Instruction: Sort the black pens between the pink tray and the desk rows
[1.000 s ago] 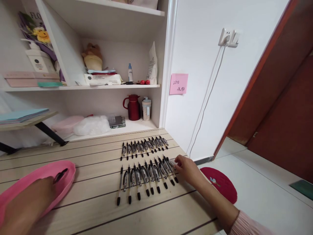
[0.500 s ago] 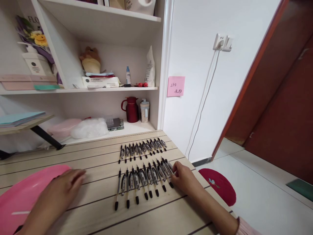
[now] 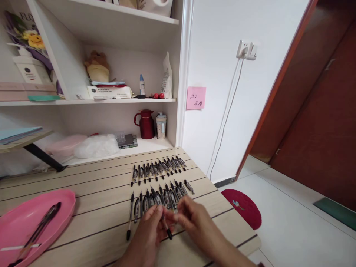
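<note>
Black-ended gel pen (image 3: 167, 229) is sitting at six o'clock, the left hand (image 3: 150, 227) apparently pinching it; right hand (image 3: 193, 221) is hovering just beside, at the pen's three o'clock, grip unreadable. Near pen row (image 3: 158, 199) is lying at twelve; hands riding low could be knocking it askew. Pink dish (image 3: 30, 207) is resting toward eight.

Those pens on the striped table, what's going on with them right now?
A person has both bare hands over the nearer row of pens. The left hand seems to hold a black-ended pen in its fingers, with the right hand close beside it; whether that one touches the pen is hard to tell. A farther row lies behind on the table, and more dark pens lie in a pink dish to the left.
</note>
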Demonstrator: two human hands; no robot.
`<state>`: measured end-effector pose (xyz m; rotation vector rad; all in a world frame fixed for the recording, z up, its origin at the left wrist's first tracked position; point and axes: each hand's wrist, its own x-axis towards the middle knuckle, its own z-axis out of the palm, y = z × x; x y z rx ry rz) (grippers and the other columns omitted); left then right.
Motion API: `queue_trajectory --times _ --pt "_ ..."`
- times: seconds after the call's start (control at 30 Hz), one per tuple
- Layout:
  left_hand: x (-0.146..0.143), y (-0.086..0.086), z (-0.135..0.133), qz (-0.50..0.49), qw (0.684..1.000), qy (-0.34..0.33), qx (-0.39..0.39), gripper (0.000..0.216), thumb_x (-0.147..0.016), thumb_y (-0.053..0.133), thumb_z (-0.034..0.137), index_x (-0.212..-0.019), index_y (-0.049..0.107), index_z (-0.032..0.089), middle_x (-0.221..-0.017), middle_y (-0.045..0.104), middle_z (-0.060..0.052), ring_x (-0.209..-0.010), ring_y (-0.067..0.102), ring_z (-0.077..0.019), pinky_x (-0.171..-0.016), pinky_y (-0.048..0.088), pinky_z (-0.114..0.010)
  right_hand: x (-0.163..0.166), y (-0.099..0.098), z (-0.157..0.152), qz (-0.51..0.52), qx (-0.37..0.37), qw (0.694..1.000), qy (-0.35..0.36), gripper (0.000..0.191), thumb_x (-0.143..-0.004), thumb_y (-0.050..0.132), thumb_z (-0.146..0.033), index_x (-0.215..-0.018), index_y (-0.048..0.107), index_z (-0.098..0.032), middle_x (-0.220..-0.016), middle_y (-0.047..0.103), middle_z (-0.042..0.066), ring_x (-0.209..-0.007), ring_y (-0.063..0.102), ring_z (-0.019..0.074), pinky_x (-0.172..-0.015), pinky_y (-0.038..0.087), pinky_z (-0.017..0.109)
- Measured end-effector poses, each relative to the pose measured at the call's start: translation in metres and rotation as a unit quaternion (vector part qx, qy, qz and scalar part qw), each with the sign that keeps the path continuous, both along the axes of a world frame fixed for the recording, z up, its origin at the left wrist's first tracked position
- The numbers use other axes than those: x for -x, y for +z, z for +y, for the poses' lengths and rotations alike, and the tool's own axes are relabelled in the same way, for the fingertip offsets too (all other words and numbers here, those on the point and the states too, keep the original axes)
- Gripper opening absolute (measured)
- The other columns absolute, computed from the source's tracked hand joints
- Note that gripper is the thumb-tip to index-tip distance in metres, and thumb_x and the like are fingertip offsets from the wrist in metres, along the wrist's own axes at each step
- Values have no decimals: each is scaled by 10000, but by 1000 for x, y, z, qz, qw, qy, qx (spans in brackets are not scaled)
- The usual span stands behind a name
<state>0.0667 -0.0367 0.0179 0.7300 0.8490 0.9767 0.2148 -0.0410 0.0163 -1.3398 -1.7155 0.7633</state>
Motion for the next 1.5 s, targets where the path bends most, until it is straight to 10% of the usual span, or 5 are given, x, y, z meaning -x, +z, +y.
queue_trajectory --times 0.17,0.5,0.73,0.9,1.5 --pt "7 -8 1 11 999 -47 -6 304 -752 489 494 -743 461 192 -541 473 58 -386 459 -83 -394 376 -214 -52 -4 47 -204 21 962 -183 175 -742 502 -233 -906 465 -185 -706 589 34 -654 527 172 -576 311 252" --pt "7 -22 -1 100 987 -120 -30 418 -671 506 599 -754 459 192 -431 406 92 -267 181 -7 -292 62 -160 -61 -37 66 -269 35 947 -174 270 -663 486 -85 -924 491 -155 -765 596 57 -690 520 164 -587 303 242" --pt "8 -25 0 137 972 -179 -67 406 -707 476 578 -762 476 176 -405 399 97 -254 175 -10 -290 72 -183 -54 -16 42 14 40 991 -129 149 -708 530 -244 -814 606 -174 -670 564 22 -619 483 144 -566 335 261" --pt "7 -22 -3 144 971 -177 -76 385 -723 472 555 -759 476 171 -407 391 100 -266 163 -5 -317 58 -191 -23 8 29 348 94 932 -52 251 -645 658 -352 -811 612 -169 -653 539 -14 -499 421 70 -453 284 204" --pt "7 -21 -4 159 965 -178 -109 375 -740 450 549 -732 469 175 -394 391 96 -273 170 -16 -337 102 -198 -10 13 20 384 164 908 24 305 -582 736 -336 -825 662 -167 -633 563 -18 -469 383 42 -434 256 192"
